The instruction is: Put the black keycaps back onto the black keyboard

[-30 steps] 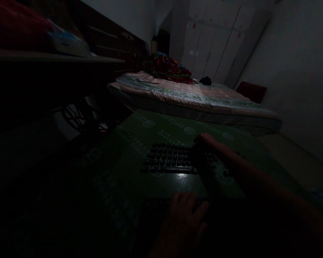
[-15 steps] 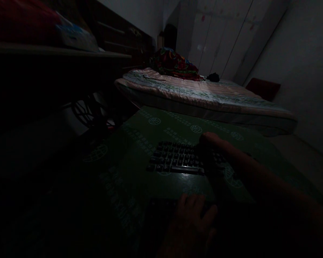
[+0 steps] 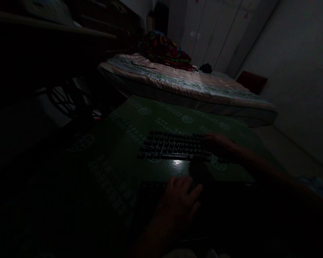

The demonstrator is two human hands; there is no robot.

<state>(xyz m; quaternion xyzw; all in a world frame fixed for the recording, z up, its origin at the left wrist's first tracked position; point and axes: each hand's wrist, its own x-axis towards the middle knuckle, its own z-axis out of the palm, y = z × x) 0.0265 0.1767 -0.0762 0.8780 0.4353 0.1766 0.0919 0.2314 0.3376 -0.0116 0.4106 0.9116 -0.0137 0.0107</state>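
Observation:
Rows of dark keycaps [image 3: 172,143], with a long space bar [image 3: 174,156] in front, lie in keyboard order on a green printed tabletop [image 3: 118,143]. My right hand [image 3: 220,142] reaches in from the right over the right end of the rows. Its fingers are bent down and drawn together; shadow hides whatever is between them. Nearer to me, my left hand [image 3: 177,197] rests with spread fingers on a dark, flat keyboard-like thing [image 3: 148,190]. Most of that thing is lost in darkness.
Beyond the tabletop stands a bed with a striped mattress [image 3: 183,82], a bunched red patterned blanket [image 3: 164,50] on it. A dark shelf edge [image 3: 56,27] juts in at the left, above a spoked wheel [image 3: 60,102]. A pale wall [image 3: 298,71] rises at the right.
The view has shifted, so everything sits higher and further left. My right hand has moved off the keycaps' upper middle towards their right end, uncovering more keycaps. My left hand keeps its place.

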